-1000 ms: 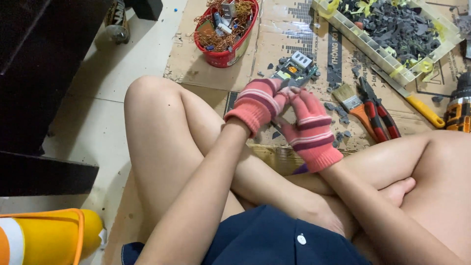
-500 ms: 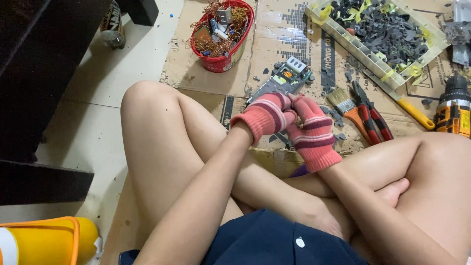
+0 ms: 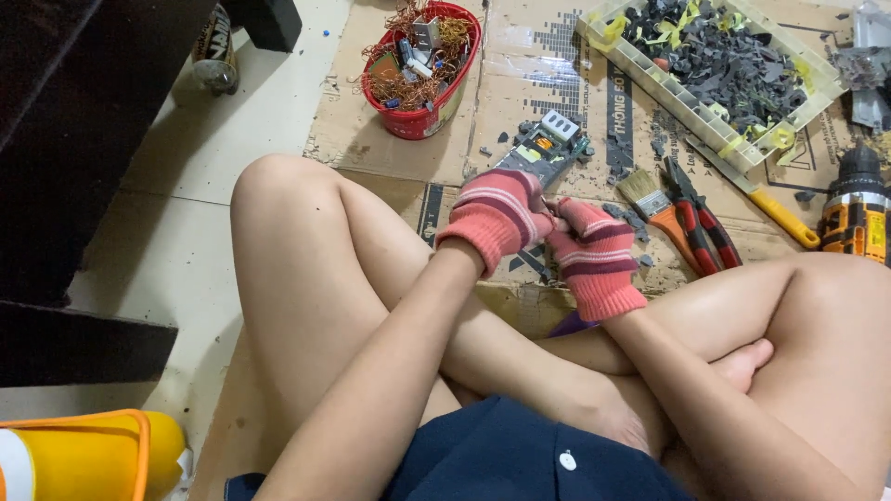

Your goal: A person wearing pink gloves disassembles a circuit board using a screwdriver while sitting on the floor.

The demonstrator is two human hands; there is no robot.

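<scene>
Flattened brown cardboard (image 3: 390,176) covers the floor, above which a green circuit board (image 3: 543,153) with small parts is clamped between the pink-gloved left hand (image 3: 498,215) and pink-gloved right hand (image 3: 594,255), near a red basket of copper wire (image 3: 422,56).

— Where do the hands sit?

— The left hand (image 3: 497,215) and right hand (image 3: 594,255) touch each other above the crossed legs, over the cardboard sheet (image 3: 520,83) on the floor. The circuit board (image 3: 546,148) lies on the cardboard just beyond them.

— And farther out?

— The basket of wire scraps (image 3: 422,60) stands beyond the board, to the left. The compartment tray (image 3: 715,74) lies far right. Nearer, right of the hands, come the brush (image 3: 654,206), then the pliers (image 3: 698,218), then the screwdriver (image 3: 770,206), and the drill (image 3: 856,209) at the right edge.

— On the left?

— A bottle (image 3: 215,56) lies on the floor by the dark furniture (image 3: 83,139).
</scene>
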